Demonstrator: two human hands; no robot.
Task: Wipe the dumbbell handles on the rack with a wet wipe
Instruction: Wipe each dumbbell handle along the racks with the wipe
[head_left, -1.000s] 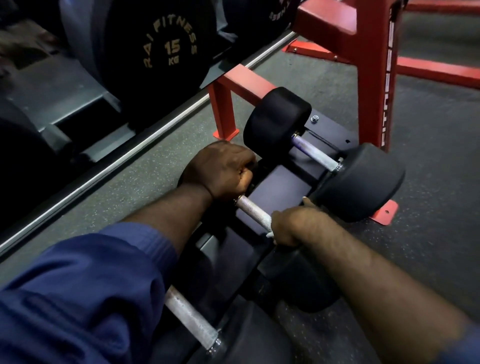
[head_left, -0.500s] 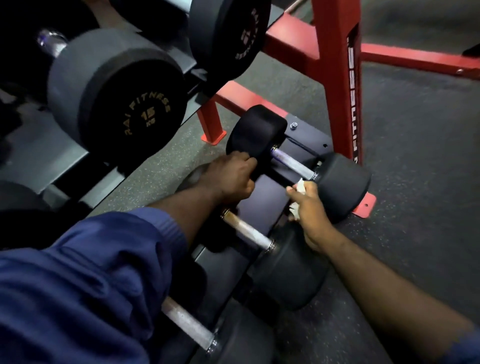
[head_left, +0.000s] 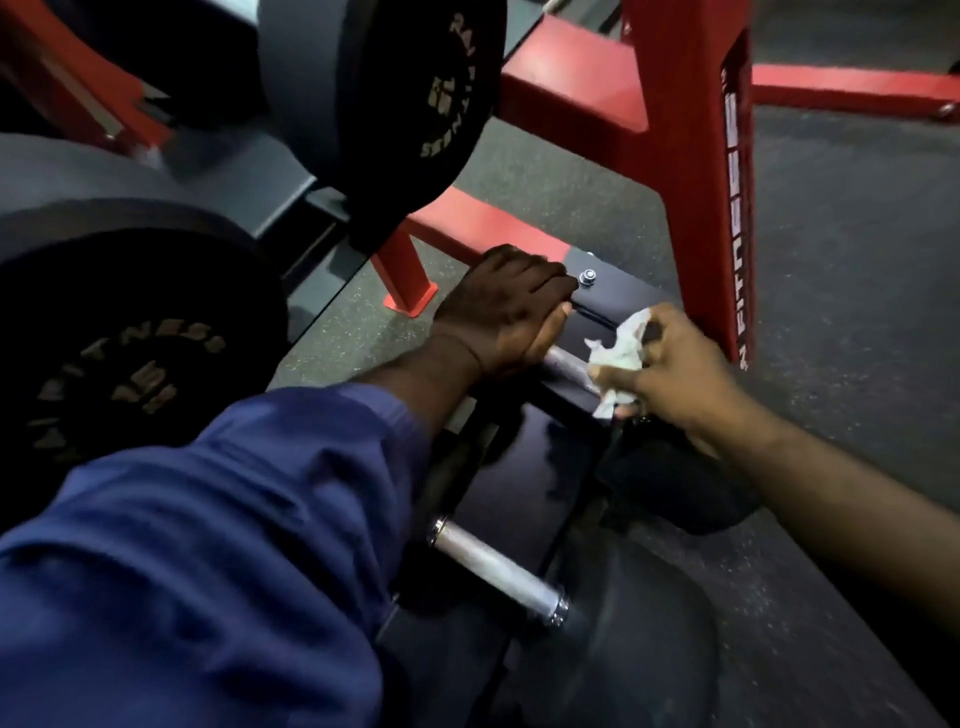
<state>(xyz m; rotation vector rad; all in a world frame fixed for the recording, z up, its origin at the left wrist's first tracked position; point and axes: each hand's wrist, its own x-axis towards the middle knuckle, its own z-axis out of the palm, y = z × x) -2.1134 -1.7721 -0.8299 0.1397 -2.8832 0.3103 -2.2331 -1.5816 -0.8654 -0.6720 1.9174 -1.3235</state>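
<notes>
The far dumbbell's steel handle (head_left: 567, 368) lies on the lowest black shelf (head_left: 524, 467) of the rack. My left hand (head_left: 501, 312) is clamped over its left end and hides that head. My right hand (head_left: 675, 369) pinches a crumpled white wet wipe (head_left: 618, 353) and presses it on the handle's right end. The dark right head (head_left: 675, 483) shows below my right wrist. A nearer dumbbell handle (head_left: 498, 569) lies bare, with neither hand on it.
A red rack post (head_left: 691, 208) stands just right of my right hand, and a red foot (head_left: 408, 291) just left of my left hand. Two big black dumbbell heads (head_left: 119, 374) (head_left: 415, 104) overhang from the upper tier. Dark speckled rubber floor (head_left: 831, 364) lies to the right.
Both hands left the nearer dumbbell and moved forward to the far one. My right hand carried the wipe onto the far handle, and my view moved in closer.
</notes>
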